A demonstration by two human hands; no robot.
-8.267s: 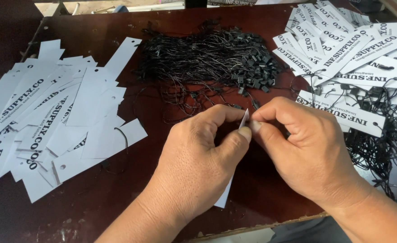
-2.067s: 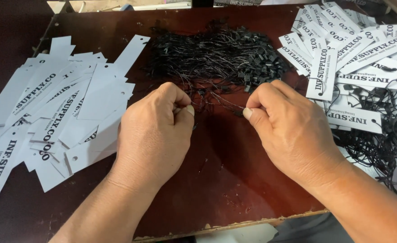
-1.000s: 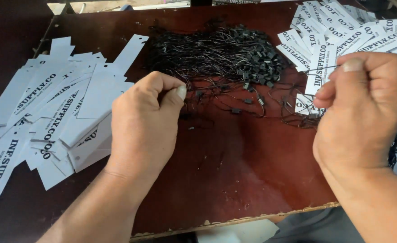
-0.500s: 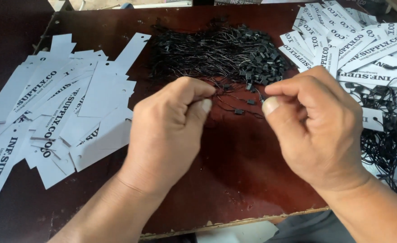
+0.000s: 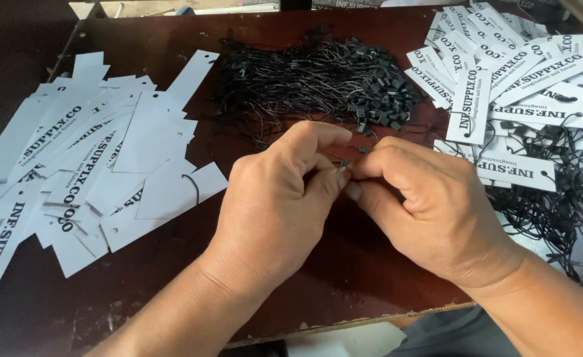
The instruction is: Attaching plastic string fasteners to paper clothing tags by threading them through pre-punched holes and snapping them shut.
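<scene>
My left hand (image 5: 278, 198) and my right hand (image 5: 430, 211) meet at their fingertips over the middle of a dark red board (image 5: 344, 277). Between thumbs and forefingers they pinch a thin black string fastener (image 5: 344, 164) with a small plastic clasp. Just beyond the fingers lies a heap of black string fasteners (image 5: 318, 82). A spread of blank-side white paper tags (image 5: 99, 165) lies left of my left hand. Printed white tags with strings attached (image 5: 523, 99) are piled to the right of my right hand.
The board's worn front edge (image 5: 344, 324) runs close below my wrists. Loose black strings (image 5: 562, 211) tangle among the tags at the right edge. A dark surface (image 5: 13, 59) surrounds the board at the left.
My hands were apart, the right one raised toward the tag pile with a string; they have come together at the board's middle, fingertips touching around the fastener.
</scene>
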